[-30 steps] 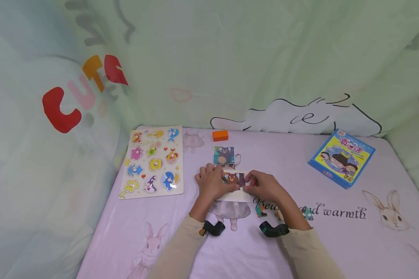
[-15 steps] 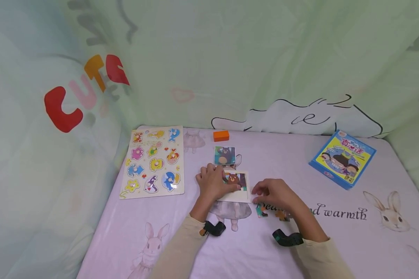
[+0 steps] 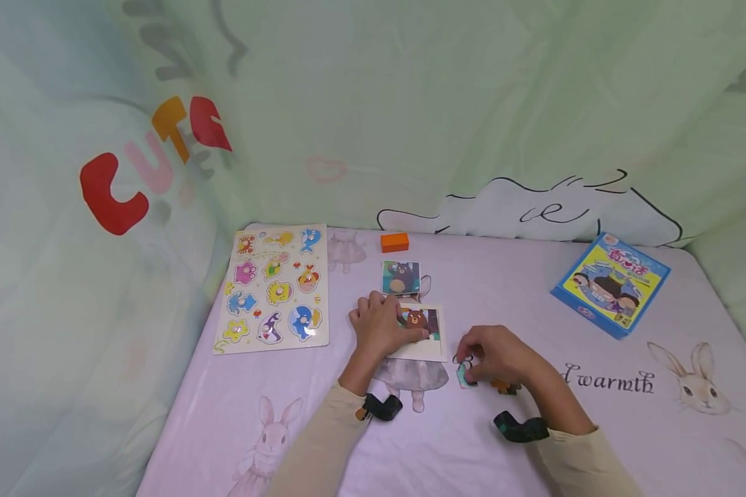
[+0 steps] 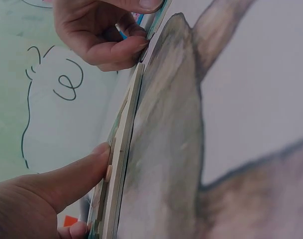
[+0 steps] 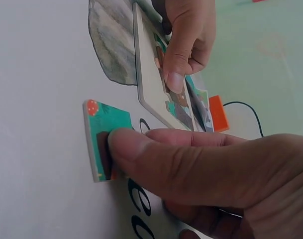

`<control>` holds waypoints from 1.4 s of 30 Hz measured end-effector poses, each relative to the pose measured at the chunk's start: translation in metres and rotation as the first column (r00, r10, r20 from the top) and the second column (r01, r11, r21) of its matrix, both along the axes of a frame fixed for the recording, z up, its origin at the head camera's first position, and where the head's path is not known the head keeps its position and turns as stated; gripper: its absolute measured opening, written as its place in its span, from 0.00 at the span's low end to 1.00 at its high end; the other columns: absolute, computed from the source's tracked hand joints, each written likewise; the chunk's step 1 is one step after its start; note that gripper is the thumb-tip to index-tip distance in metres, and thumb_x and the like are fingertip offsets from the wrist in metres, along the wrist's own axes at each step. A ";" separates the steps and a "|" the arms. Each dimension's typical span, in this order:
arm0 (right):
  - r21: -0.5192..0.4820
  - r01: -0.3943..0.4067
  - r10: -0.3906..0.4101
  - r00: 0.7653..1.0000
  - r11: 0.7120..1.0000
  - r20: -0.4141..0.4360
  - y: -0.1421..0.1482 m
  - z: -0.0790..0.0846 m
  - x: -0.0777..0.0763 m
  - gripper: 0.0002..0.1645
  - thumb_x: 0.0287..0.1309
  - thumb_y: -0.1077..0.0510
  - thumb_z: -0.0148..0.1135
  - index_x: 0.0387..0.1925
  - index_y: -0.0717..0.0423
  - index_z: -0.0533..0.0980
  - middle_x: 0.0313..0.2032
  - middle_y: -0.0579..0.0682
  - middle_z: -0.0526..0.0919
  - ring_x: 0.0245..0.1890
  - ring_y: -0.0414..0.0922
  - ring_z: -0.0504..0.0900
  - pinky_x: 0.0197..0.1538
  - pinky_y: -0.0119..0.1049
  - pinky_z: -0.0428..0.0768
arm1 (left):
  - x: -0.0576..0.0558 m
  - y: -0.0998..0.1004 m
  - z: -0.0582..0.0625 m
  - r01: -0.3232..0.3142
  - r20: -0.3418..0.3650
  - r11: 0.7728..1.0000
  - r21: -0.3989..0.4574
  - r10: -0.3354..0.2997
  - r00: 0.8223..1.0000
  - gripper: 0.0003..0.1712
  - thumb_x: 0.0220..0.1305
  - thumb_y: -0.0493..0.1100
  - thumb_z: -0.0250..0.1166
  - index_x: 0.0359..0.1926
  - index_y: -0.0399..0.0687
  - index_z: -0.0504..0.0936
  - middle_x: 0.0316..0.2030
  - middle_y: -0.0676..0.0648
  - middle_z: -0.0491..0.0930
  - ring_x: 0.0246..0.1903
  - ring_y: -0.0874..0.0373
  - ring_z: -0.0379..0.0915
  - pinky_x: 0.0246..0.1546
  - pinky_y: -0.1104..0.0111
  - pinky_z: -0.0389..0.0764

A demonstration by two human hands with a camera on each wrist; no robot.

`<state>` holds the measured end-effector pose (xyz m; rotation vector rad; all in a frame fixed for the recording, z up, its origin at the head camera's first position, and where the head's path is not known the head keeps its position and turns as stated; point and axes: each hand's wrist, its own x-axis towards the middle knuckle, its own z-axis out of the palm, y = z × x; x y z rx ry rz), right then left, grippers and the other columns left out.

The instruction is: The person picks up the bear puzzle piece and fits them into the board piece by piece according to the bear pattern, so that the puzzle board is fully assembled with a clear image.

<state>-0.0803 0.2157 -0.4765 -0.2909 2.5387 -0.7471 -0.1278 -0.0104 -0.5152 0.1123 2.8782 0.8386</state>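
My left hand (image 3: 379,328) holds a small pale puzzle board (image 3: 413,353), its thumb pressing on the bear picture pieces (image 3: 416,319) and its other fingers at the left edge. To the right of the board, my right hand (image 3: 502,355) pinches a teal puzzle piece (image 5: 99,142) between thumb and fingers. The right wrist view shows this piece tilted, with a red dotted corner and a brown patch. A brown and orange puzzle piece (image 3: 504,387) lies partly hidden under my right hand. Just beyond the board is a square bear picture (image 3: 400,277).
An animal knob puzzle (image 3: 270,290) lies at the left, and an orange block (image 3: 394,241) stands at the back. At the right back is a blue and yellow box (image 3: 610,284). Printed rabbits and lettering cover the pink cloth (image 3: 597,449); a green curtain (image 3: 410,117) hangs behind.
My right hand has moved from the board's right edge to the right and nearer to me, and now pinches the teal puzzle piece. My left hand has stayed on the board.
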 end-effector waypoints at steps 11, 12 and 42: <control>-0.018 -0.015 0.016 1.000 1.000 0.018 0.001 -0.002 -0.003 0.16 0.44 0.60 0.82 0.30 0.46 0.80 0.29 0.46 0.77 0.34 0.44 0.73 0.34 0.35 0.74 | -0.001 -0.001 -0.001 -0.004 0.017 1.000 0.009 0.004 1.000 0.31 0.45 0.69 0.78 0.32 0.55 0.73 0.39 0.48 0.67 0.46 0.50 0.59 0.47 0.53 0.58; -0.031 -0.021 0.022 1.000 0.999 0.021 0.001 -0.001 -0.003 0.16 0.46 0.59 0.82 0.31 0.46 0.79 0.28 0.45 0.76 0.33 0.44 0.73 0.33 0.34 0.74 | -0.002 -0.002 -0.001 -0.002 0.021 1.000 0.008 0.002 1.000 0.30 0.47 0.68 0.78 0.32 0.55 0.73 0.40 0.49 0.68 0.46 0.50 0.60 0.48 0.52 0.58; -0.301 -0.014 -0.025 0.992 0.954 -0.126 -0.049 -0.004 -0.020 0.08 0.59 0.61 0.72 0.39 0.52 0.81 0.30 0.45 0.81 0.33 0.43 0.77 0.37 0.32 0.77 | -0.021 -0.038 0.003 0.190 0.097 0.966 0.178 -0.209 0.973 0.03 0.63 0.43 0.69 0.37 0.60 0.86 0.38 0.54 0.72 0.43 0.56 0.64 0.46 0.58 0.61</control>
